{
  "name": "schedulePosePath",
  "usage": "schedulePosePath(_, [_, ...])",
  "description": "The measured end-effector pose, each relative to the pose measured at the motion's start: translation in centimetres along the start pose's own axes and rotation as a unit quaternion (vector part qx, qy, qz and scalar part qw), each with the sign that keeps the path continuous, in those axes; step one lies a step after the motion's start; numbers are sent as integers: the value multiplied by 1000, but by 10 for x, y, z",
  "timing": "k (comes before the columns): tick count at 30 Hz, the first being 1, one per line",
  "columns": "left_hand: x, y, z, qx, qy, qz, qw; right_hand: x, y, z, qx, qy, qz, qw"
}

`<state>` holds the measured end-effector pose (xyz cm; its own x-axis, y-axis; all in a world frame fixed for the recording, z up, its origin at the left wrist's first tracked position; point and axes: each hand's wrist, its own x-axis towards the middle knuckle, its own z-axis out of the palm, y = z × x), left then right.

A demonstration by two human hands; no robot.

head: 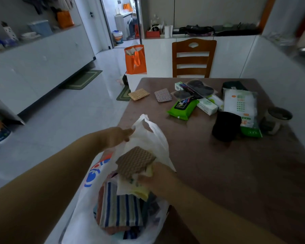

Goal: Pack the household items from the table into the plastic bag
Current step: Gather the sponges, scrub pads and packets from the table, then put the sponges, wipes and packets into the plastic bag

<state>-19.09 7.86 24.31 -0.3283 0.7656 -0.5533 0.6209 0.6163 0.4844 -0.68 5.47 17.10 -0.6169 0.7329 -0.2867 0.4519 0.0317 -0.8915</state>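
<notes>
A white plastic bag (pixel 148 136) hangs open at the near left corner of the brown table (pixel 218 173). Striped cloths (pixel 120 212) fill its bottom. My left hand (pixel 118 136) pinches the bag's far handle and holds the mouth up. My right hand (pixel 157 178) grips a brown waffle-textured sponge (pixel 135 162) over the bag's mouth, with yellow and white cloths under it. On the table farther back lie a tan sponge (pixel 139 94), a pinkish sponge (pixel 163 95), a green wipes pack (pixel 182 110), a black roll (pixel 226 126) and a white-green packet (pixel 241 108).
Boxes and dark pads (pixel 197 90) lie in the pile at the table's far side. A cup (pixel 278 118) stands at the right edge. A wooden chair (pixel 194 57) is behind the table. An orange tote (pixel 135 59) stands at the table's far left corner.
</notes>
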Motion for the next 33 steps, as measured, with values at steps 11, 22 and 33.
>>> schedulePosePath(11, [-8,-16,6,-75,71,89,991,85,44,-64,249,39,197,947])
schedulePosePath(22, [-4,-65,0,11,170,44,984,98,39,-71,299,133,141,934])
schedulePosePath(33, [40,31,-21,-177,247,167,938,83,14,-137,386,280,80,875])
